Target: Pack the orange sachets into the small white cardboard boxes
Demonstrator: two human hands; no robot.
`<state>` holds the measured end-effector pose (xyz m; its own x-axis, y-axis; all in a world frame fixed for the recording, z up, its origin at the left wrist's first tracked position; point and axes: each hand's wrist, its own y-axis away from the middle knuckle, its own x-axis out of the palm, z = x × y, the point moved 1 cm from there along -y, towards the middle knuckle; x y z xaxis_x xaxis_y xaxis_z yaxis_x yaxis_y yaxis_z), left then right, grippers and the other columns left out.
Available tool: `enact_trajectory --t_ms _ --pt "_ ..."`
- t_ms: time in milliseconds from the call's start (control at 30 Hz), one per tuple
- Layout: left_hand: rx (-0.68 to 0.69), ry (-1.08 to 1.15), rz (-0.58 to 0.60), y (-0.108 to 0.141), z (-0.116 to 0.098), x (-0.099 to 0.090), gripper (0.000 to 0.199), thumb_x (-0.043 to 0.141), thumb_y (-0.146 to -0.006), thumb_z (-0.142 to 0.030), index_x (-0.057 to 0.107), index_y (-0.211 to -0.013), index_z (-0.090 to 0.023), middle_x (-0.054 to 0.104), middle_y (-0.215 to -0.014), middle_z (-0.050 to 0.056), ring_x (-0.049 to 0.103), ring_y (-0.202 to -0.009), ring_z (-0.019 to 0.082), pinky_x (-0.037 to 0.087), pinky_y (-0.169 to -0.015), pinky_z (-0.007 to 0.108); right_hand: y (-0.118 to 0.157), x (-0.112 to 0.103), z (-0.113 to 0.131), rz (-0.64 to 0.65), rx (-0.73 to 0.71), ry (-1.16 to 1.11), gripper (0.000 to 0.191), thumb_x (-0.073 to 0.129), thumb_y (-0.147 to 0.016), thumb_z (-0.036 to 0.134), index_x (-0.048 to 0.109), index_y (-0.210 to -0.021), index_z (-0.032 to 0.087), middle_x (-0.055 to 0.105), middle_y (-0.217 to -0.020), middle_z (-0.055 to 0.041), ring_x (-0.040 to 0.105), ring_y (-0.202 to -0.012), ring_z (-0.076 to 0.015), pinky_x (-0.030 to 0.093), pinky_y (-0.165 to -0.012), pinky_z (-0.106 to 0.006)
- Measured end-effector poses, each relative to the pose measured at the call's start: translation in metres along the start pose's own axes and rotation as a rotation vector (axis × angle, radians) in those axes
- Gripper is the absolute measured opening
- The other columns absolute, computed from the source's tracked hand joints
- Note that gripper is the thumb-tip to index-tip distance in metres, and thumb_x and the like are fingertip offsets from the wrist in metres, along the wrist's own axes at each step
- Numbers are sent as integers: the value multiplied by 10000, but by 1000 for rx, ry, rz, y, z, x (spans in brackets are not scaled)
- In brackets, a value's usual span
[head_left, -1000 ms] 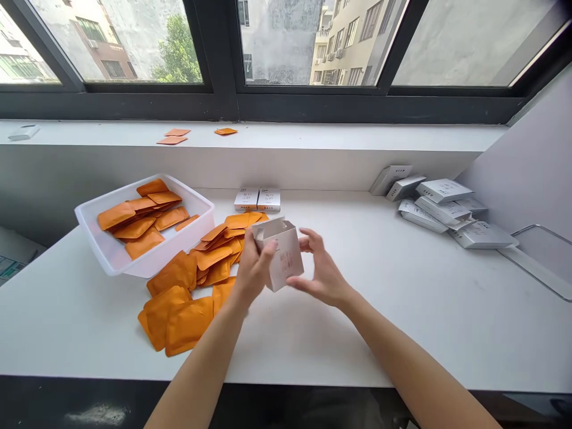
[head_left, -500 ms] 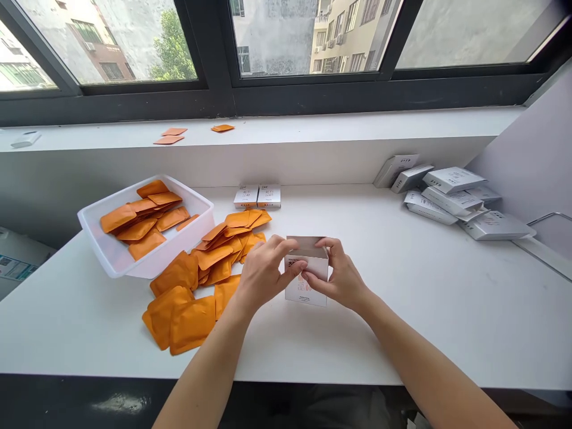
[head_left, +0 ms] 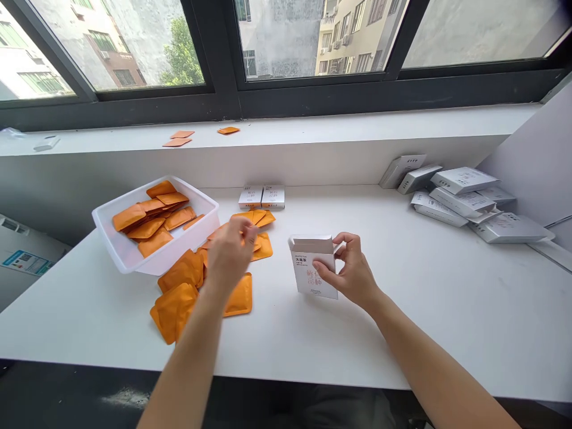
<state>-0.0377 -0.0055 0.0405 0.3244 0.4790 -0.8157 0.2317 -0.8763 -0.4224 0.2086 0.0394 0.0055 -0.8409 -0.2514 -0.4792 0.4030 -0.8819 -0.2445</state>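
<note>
An upright white carton (head_left: 308, 271) with dark and reddish print is gripped along its right side by my right hand (head_left: 351, 268), thumb on the front. Its top looks open, with a grey inner panel showing. My left hand (head_left: 232, 250) is over a heap of orange sachets (head_left: 182, 269) left of the carton. That hand is blurred, its fingers partly bent, and I cannot tell whether a sachet is in them. Part of the heap is hidden behind the left hand and forearm.
A white plastic bin (head_left: 129, 259) with several orange sachets stands on the white table (head_left: 402, 322) at the left. Two closed cartons (head_left: 261, 196) sit by the back wall. Several flat cartons (head_left: 465, 196) are piled at the right. A few sachets (head_left: 179, 142) lie on the windowsill.
My left hand has let go of the carton and moved left over the sachets. My right hand keeps hold of the carton, now slightly tilted. The view has shifted slightly.
</note>
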Motion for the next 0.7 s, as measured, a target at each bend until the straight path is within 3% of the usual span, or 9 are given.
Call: enact_trajectory --t_ms 67,167,300,467,600,700 --pt "-23 -261 74 -14 25 -14 364 415 -912 -464 548 -1103 -184 676 -992 91 602 -944 271 410 -838 378 0 -1 3 -10 -33 48 456 627 -779 409 261 -1019 283 629 -781 26 640 -599 -172 466 -428 -253" --pt "-14 -594 298 -27 54 -22 448 448 -868 -451 542 -1160 -125 670 -1061 161 579 -1058 335 378 -895 417 0 0 8 -14 -125 106 439 614 -781 388 255 -1010 282 626 -769 29 620 -587 -162 468 -452 -258" --pt "-47 -737 488 -29 65 -18 433 389 -870 -457 589 -1057 -122 705 -884 156 638 -921 316 361 -891 403 2 2 10 -20 -215 162 423 604 -790 378 253 -1007 284 616 -756 35 573 -551 -144 460 -467 -258" --pt "-70 -705 542 -31 66 -18 385 378 -875 -489 623 -878 -192 685 -681 81 632 -780 280 356 -866 392 4 1 8 -37 -258 206 415 598 -796 367 256 -1018 285 595 -731 43 558 -553 -141 436 -471 -248" --pt "-53 -673 561 -33 65 -22 330 369 -905 -383 640 -815 -216 668 -654 37 601 -727 230 351 -867 375 5 2 9 -44 -264 232 400 584 -801 379 266 -1022 279 575 -706 50 515 -511 -125 418 -468 -242" --pt "-65 -677 511 -30 64 -31 375 309 -928 -330 662 -872 -216 672 -720 54 596 -751 244 375 -776 355 5 2 9 -42 -280 234 403 590 -801 377 270 -1023 276 572 -697 56 498 -485 -114 406 -468 -235"
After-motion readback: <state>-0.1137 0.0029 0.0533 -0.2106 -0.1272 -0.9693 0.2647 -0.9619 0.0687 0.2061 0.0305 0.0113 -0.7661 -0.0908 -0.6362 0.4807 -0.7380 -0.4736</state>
